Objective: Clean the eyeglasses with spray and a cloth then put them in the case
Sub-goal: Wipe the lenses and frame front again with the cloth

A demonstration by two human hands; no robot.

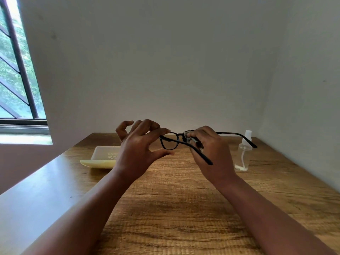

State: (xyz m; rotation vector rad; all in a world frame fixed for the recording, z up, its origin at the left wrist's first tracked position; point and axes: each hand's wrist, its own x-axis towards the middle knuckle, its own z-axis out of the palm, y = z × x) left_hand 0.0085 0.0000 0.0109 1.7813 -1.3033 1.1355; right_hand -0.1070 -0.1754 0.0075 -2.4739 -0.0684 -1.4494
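Open case (103, 157) on table (174, 208) at left. Left hand (139, 144) pinches eyeglasses (170, 142) by rim, held above table; right hand (209, 150) grips cloth (191, 138) w/ other lens. Spray bottle (243, 153) stands right.

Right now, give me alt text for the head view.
Two hands hold black eyeglasses above a wooden table: left hand pinches the frame, right hand rubs a cloth on one lens. An open case lies left, a spray bottle right.

Eyeglasses (170, 142) held above table (184, 208), btwn left hand (139, 150) & right hand (209, 151). Case (103, 159) on table at left; spray bottle (243, 153) at right.
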